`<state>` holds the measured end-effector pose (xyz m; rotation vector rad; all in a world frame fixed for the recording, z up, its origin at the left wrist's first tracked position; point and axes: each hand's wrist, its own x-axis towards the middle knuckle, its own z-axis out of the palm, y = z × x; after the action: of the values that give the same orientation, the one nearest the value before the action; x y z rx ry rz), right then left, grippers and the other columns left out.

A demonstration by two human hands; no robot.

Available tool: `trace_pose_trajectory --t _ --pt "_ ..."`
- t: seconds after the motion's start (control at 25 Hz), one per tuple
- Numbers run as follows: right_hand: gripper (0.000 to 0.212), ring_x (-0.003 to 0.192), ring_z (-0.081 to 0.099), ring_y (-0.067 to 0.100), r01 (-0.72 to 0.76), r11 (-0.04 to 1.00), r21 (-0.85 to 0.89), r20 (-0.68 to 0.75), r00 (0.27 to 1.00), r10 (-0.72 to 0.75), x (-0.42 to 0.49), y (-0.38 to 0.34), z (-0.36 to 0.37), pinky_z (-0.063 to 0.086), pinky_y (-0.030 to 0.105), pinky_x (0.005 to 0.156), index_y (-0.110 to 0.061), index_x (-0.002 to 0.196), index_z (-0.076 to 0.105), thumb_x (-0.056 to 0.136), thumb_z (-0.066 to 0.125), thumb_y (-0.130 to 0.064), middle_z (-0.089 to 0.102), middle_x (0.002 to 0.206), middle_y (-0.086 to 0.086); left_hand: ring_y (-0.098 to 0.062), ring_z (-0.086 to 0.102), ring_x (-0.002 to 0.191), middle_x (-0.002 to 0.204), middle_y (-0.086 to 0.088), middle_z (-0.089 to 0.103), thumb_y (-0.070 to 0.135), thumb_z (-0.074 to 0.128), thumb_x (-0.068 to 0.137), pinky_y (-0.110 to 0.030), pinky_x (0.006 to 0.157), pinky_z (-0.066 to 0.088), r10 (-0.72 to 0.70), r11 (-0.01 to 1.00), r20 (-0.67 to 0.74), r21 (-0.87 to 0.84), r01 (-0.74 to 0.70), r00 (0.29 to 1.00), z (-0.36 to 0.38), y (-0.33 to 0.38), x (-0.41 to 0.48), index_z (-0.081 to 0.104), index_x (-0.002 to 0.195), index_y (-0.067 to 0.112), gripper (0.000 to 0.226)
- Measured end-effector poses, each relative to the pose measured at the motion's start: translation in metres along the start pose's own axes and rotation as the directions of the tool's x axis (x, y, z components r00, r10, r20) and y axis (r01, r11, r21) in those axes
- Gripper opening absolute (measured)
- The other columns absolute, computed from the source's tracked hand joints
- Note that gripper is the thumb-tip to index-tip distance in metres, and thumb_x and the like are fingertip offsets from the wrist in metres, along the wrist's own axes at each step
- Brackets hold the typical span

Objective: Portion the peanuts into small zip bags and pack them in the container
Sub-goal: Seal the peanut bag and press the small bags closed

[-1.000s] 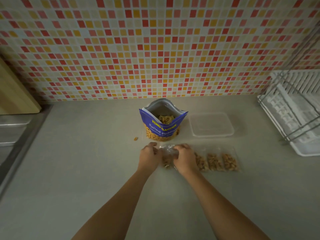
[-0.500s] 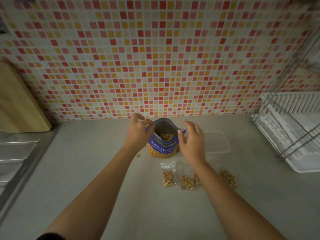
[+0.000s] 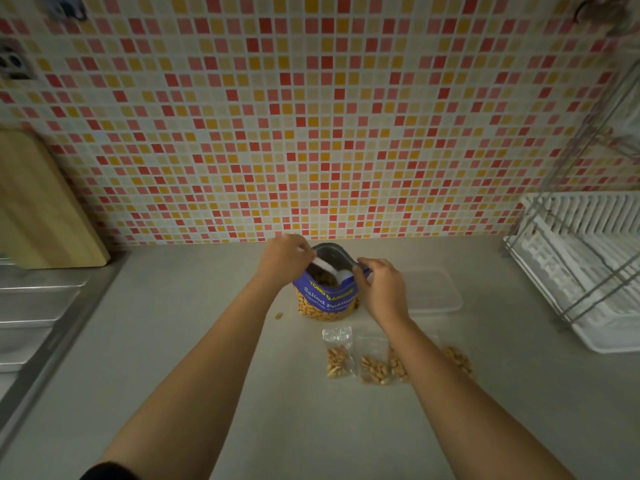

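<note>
Peanut bag [image 3: 325,303] stands open mid-counter, close to the tiled wall. Left hand [image 3: 284,259] grips a white scoop [image 3: 325,266] in its mouth; right hand [image 3: 381,289] pinches the right rim. Filled zip bags [image 3: 337,356] lie in front, container [image 3: 436,296] just right. Counter [image 3: 173,341] runs bare leftward to the sink edge [image 3: 62,327].

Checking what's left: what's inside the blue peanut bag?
Peanuts show at its mouth; a white scoop, held by the left hand, dips in. The wall of the blue bag hides how deep they go.
</note>
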<state>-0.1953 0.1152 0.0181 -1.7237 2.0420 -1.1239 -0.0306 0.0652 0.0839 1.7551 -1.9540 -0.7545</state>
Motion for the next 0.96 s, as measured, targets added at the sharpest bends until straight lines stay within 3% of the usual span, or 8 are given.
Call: trace_pose_trajectory --t 0.08,0.16,0.24,0.32,0.44,0.6,0.72,0.96 --pt "0.031 0.096 0.062 0.025 0.006 1.0 -0.009 0.008 1.0 -0.006 0.001 0.002 0.0 0.046 0.029 0.081 -0.007 0.116 0.063 0.092 0.053 -0.025 0.066 0.111 0.013 -0.015 0.055 0.073 0.081 -0.004 0.061 0.019 0.057 0.091 -0.023 0.064 0.047 -0.123 0.892 -0.086 -0.446 0.072 0.989 -0.014 -0.009 -0.014 0.066 0.092 0.009 0.013" --pt "0.031 0.095 0.062 0.024 0.009 1.0 -0.025 0.014 1.0 -0.008 0.001 0.003 0.001 0.045 0.026 0.079 -0.008 0.116 0.063 0.092 0.053 -0.024 0.066 0.11 0.012 -0.012 0.057 0.073 0.079 -0.004 0.062 0.016 0.06 0.089 -0.017 0.066 0.053 -0.245 0.641 -0.117 -0.764 0.071 0.962 -0.028 -0.025 -0.027 0.067 0.096 0.006 0.014" --pt "0.031 0.096 0.062 0.023 0.011 0.999 -0.032 0.008 1.0 -0.01 0.001 0.003 0.002 0.042 0.023 0.078 -0.007 0.117 0.063 0.092 0.054 -0.024 0.066 0.11 0.011 -0.011 0.062 0.078 0.086 -0.005 0.065 0.012 0.063 0.087 -0.015 0.073 0.055 -0.364 0.421 -0.161 -0.907 0.008 0.917 -0.029 -0.047 -0.036 0.066 0.103 0.005 0.018" --pt "0.031 0.096 0.062 0.024 0.017 0.999 -0.031 -0.003 1.0 -0.017 0.0 0.003 0.002 0.041 0.022 0.078 -0.006 0.117 0.063 0.092 0.054 -0.023 0.066 0.11 0.012 -0.012 0.064 0.08 0.089 -0.007 0.067 0.01 0.063 0.087 -0.018 0.076 0.054 -0.523 0.355 -0.203 -0.935 -0.005 0.828 -0.017 -0.071 -0.043 0.066 0.107 0.002 0.022" --pt "0.031 0.096 0.062 0.024 0.025 0.999 -0.024 -0.011 1.0 -0.025 -0.001 0.004 0.003 0.043 0.023 0.079 -0.006 0.117 0.063 0.092 0.054 -0.022 0.066 0.111 0.013 -0.017 0.063 0.088 0.097 -0.006 0.069 0.013 0.061 0.087 -0.025 0.08 0.045 -0.614 0.599 -0.321 -0.784 0.16 0.721 0.026 -0.104 -0.062 0.067 0.112 0.005 0.027" --pt "0.031 0.096 0.062 0.023 0.041 0.998 -0.045 -0.006 0.999 -0.041 -0.003 0.006 0.003 0.046 0.026 0.079 -0.007 0.118 0.062 0.093 0.053 -0.023 0.066 0.111 0.012 -0.027 0.062 0.081 0.096 -0.02 0.069 0.006 0.059 0.087 -0.022 0.074 0.036 -0.303 0.936 -0.474 -0.312 0.165 0.827 0.078 -0.126 -0.083 0.072 0.093 -0.002 0.016" --pt "0.032 0.097 0.062 0.023 0.043 0.998 -0.052 0.0 0.999 -0.043 -0.003 0.006 0.002 0.044 0.025 0.078 -0.006 0.118 0.062 0.093 0.053 -0.023 0.066 0.111 0.012 -0.032 0.063 0.081 0.099 -0.02 0.067 0.002 0.058 0.087 -0.021 0.071 0.036 -0.217 0.973 -0.412 -0.166 0.161 0.885 0.1 -0.133 -0.088 0.07 0.098 -0.005 0.018" --pt "0.032 0.096 0.062 0.022 0.031 0.998 -0.052 0.001 1.0 -0.031 -0.003 0.006 0.001 0.044 0.024 0.078 -0.007 0.119 0.062 0.093 0.053 -0.025 0.066 0.111 0.012 -0.035 0.06 0.085 0.097 -0.016 0.061 0.003 0.053 0.084 -0.03 0.066 0.04 -0.264 0.962 -0.276 -0.008 0.272 0.924 0.123 -0.143 -0.099 0.069 0.092 0.001 0.018"
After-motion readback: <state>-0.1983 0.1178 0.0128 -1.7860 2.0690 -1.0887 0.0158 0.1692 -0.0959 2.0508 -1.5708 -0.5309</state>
